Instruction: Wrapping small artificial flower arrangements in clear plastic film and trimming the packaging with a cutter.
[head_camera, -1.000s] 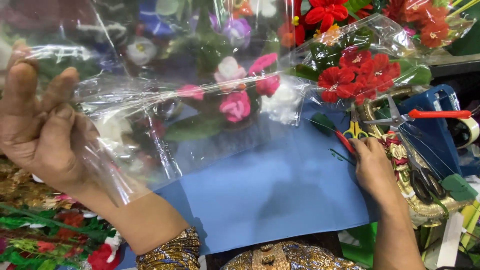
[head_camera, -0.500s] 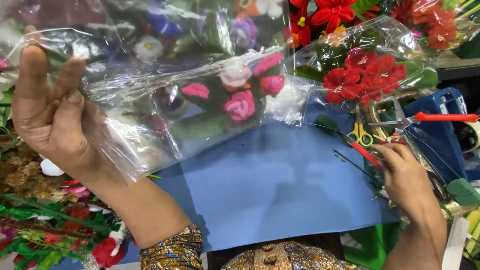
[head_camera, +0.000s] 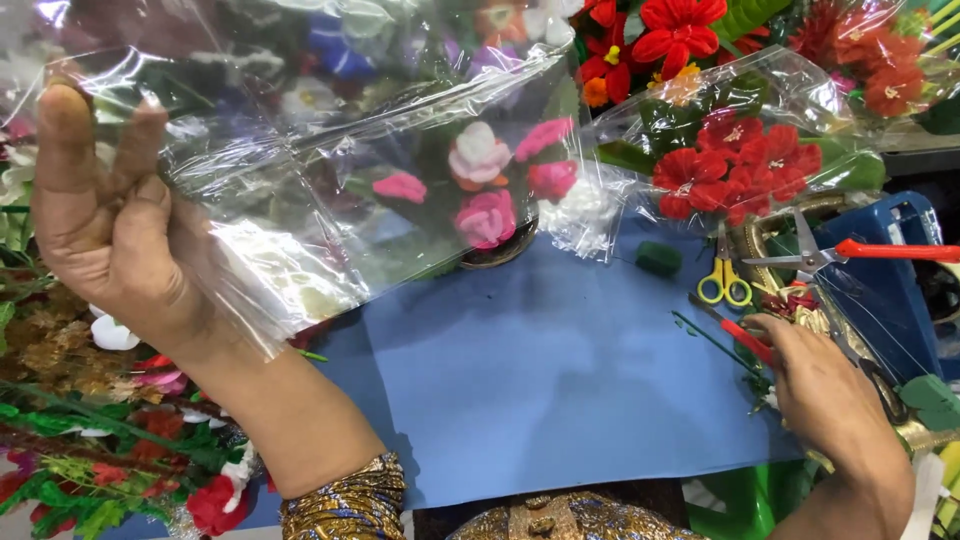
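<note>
Your left hand (head_camera: 105, 225) grips the clear plastic sheet (head_camera: 350, 170); your right hand (head_camera: 825, 385) seems to close on the red-handled tool (head_camera: 745, 338).

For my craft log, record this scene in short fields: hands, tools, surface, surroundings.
left hand: raised, gripping a clear cellophane sheet
right hand: low at the table's right edge, fingers on a red-handled tool
other tools: yellow-handled scissors; red-handled scissors, lying open
surface: blue sheet
seen through the cellophane: pink and white artificial flowers
surroundings: wrapped red artificial flowers behind; loose flowers and greenery at left
</note>
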